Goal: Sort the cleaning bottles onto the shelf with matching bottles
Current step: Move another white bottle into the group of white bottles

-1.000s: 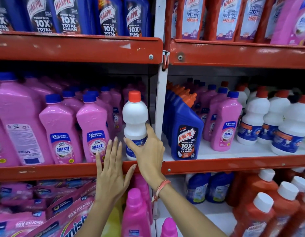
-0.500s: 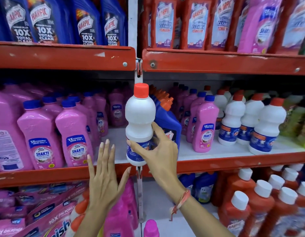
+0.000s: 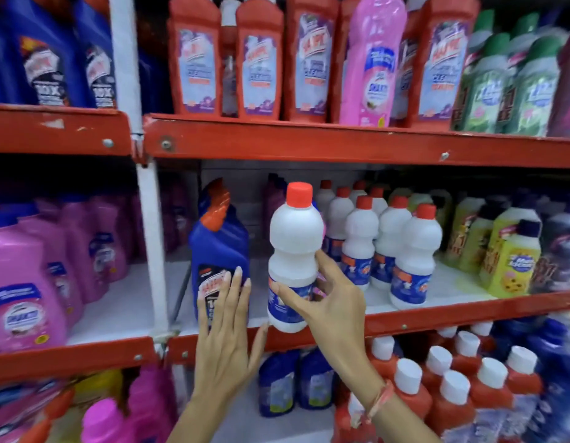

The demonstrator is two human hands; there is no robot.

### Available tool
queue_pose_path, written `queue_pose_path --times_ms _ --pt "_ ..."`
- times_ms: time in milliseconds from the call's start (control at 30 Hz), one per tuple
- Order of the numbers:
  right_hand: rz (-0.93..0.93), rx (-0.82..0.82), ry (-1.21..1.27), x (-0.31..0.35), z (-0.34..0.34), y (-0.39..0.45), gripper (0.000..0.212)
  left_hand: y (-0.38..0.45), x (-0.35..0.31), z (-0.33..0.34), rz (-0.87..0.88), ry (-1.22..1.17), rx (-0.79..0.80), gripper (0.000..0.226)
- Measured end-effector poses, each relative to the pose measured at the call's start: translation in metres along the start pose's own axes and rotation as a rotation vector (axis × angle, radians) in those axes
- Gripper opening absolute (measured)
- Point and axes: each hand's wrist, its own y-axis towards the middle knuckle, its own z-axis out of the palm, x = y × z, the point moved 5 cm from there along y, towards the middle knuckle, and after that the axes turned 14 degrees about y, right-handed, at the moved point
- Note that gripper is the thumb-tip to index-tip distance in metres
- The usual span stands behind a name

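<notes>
right hand [image 3: 331, 310] grip closed round white bottle [image 3: 295, 266]; left hand [image 3: 227, 340] flat, empty.

The white bottle [image 3: 295, 251] at centre frame looks like matt plastic, its red cap [image 3: 299, 194] smooth, with a glossy printed label [image 3: 285, 303] low on its body. The blue bottle [image 3: 219, 247] left of it is shiny plastic. The shelf edge [image 3: 341, 145] across the upper frame is red painted metal, chipped and scuffed, with bare screws

White red-capped bottle [image 3: 295, 251] upright, beside matching bottles [image 3: 386, 241]
</notes>
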Motion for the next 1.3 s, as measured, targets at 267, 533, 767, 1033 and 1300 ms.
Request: queue_pose_path --times_ms 267,533,767,1033,1300 --pt "-0.022 -0.071 -0.095 -0.029 -0.085 0.043 0.070 0.028 -0.085 0.041 0.021 -0.023 0.065 0.069" --pt "0.014 -0.074 -0.139 -0.068 -0.121 0.066 0.064 0.034 -0.107 0.069 -0.048 0.110 0.144 0.075" --pt "0.066 -0.031 -0.161 -0.093 -0.123 0.076 0.065 0.034 -0.107 0.072 -0.073 0.189 0.125 0.074" --pt "0.109 0.009 -0.163 -0.102 -0.129 0.079 0.054 0.032 -0.108 0.070 -0.086 0.248 0.091 0.074" --pt "0.056 0.074 -0.187 -0.088 -0.132 0.086 0.055 0.036 -0.110 0.062 -0.106 0.155 0.057 0.072"
